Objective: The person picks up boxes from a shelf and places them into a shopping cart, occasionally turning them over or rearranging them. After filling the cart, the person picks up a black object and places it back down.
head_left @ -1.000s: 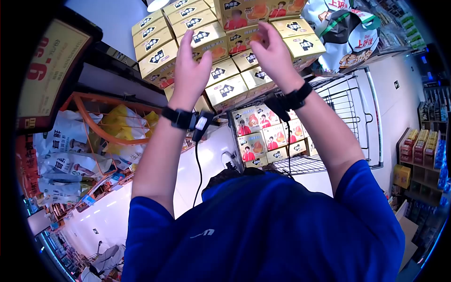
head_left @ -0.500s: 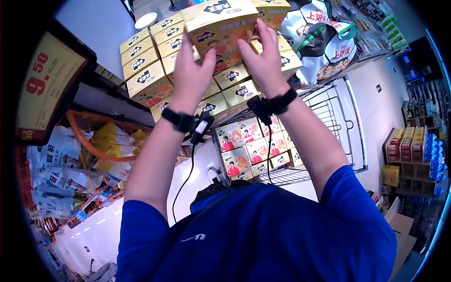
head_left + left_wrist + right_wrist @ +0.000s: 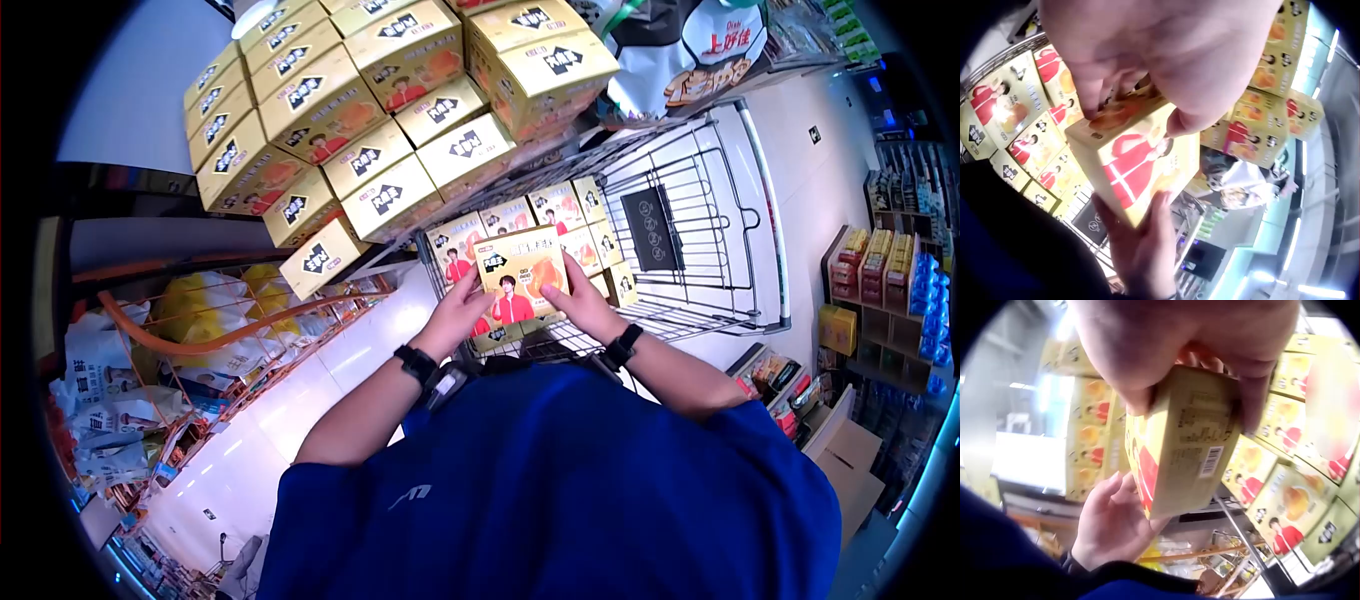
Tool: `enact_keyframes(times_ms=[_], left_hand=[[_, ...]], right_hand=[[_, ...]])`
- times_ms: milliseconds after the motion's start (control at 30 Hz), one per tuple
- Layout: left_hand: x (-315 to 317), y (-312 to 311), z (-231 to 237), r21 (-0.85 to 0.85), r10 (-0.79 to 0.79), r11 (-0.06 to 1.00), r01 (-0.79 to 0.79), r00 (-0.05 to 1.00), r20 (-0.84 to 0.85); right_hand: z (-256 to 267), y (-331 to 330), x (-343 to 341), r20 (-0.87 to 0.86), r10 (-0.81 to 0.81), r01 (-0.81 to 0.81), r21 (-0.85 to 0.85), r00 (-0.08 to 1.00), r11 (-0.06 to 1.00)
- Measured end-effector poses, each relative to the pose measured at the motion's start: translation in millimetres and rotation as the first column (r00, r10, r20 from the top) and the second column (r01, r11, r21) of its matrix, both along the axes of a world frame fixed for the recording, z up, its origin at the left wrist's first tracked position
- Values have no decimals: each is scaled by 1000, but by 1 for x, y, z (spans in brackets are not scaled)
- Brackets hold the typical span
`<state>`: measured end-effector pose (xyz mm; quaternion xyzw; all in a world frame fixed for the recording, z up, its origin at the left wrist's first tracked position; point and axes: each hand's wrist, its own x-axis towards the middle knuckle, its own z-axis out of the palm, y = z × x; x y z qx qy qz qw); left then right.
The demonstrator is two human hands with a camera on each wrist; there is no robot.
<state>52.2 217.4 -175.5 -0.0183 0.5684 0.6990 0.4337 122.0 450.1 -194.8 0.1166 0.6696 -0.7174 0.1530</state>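
Note:
Both hands grip one yellow carton [image 3: 525,275] from its two sides, its printed face with a red-clad figure turned up. My left hand [image 3: 457,315] holds the left end, thumb on the front face. At the right end is my right hand [image 3: 592,302], also with the thumb over the face. In the right wrist view, a barcode shows on the side of the carton [image 3: 1194,437]. Behind and below it, matching cartons [image 3: 560,208] are stacked inside the wire shopping cart [image 3: 690,290], partly hidden by the held one.
A tall stack of the same cartons [image 3: 385,195] stands beyond the cart. An orange-rimmed rack [image 3: 170,342] of snack bags is at the left. Large white snack bags [image 3: 690,60] sit at the back right, and shelves [image 3: 880,300] line the far right.
The hands reached to the top of the stack, took hold of a carton, and brought it down toward the body, over the cart. A shelf price sign has left the head view.

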Motion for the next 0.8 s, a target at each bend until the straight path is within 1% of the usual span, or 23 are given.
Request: enact_keyframes(times_ms=[33,67,100,133,167,200,233,267,300,367,400,433,467,500,533,567,600,633,667,700,767,800], left_hand=[[-1,10,-15,11,-39,999,39,997,69],[-2,22,-33,14,-85,996,84,995,52],[1,33,-55,18,-129,992,129,991,38],[3,45,-73,-25,-95,995,95,995,21],[0,52,-95,-77,-156,984,159,987,47],[-3,64,-99,-82,-92,992,95,995,48],[-4,74,-104,-91,-28,995,32,999,47],[-5,80,-120,-114,-13,993,14,1000,10],[-5,87,-134,-130,44,991,-39,998,36],[-7,90,-165,-234,-4,972,-16,997,-81],[-11,92,-171,-280,-38,960,6,993,-110],[-18,93,-177,-301,-9,953,-23,994,-104],[-24,91,-183,-449,-125,893,13,967,-221],[-31,91,-182,-586,-257,810,26,914,-315],[-28,91,-188,-608,-269,783,-134,808,-525],[-31,88,-192,-593,-287,791,-148,767,-574],[-39,82,-206,-622,-325,780,-73,802,-501],[-43,77,-210,-644,-363,765,9,832,-420],[-42,74,-212,-583,-270,810,-59,845,-462],[-42,70,-206,-601,-288,785,-149,771,-568],[-40,59,-207,-632,-285,749,-200,764,-579],[-40,52,-207,-637,-286,744,-201,765,-576]], right_hand=[[-11,7,2,92,-10,15,-58,996,998],[-24,11,7,105,-48,35,128,993,991],[-58,19,14,133,-87,67,144,987,987],[-81,26,14,170,-110,87,141,979,986],[-101,33,11,205,-132,105,138,970,985],[-126,40,7,152,-144,118,167,978,979],[-136,41,0,98,-154,133,193,983,972],[-144,43,-6,151,-208,180,182,966,967],[-140,42,-17,243,-249,233,92,937,968],[-162,48,-32,289,-248,212,151,925,966],[-168,48,-38,311,-278,207,244,909,947],[-168,49,-45,286,-245,184,224,926,957],[-168,49,-52,275,-209,139,255,938,957],[-173,50,-59,262,-172,94,286,950,954],[-197,50,-61,249,-172,82,335,953,939],[-237,51,-61,175,-217,141,365,960,920],[-235,48,-65,140,-188,105,456,972,884],[-227,42,-70,112,-155,70,543,982,837],[-220,36,-76,147,-124,2,636,981,772],[-226,28,-79,157,-151,-3,702,976,712],[-217,17,-91,275,-185,-75,720,943,689],[-222,16,-93,263,-196,-47,700,945,713]])
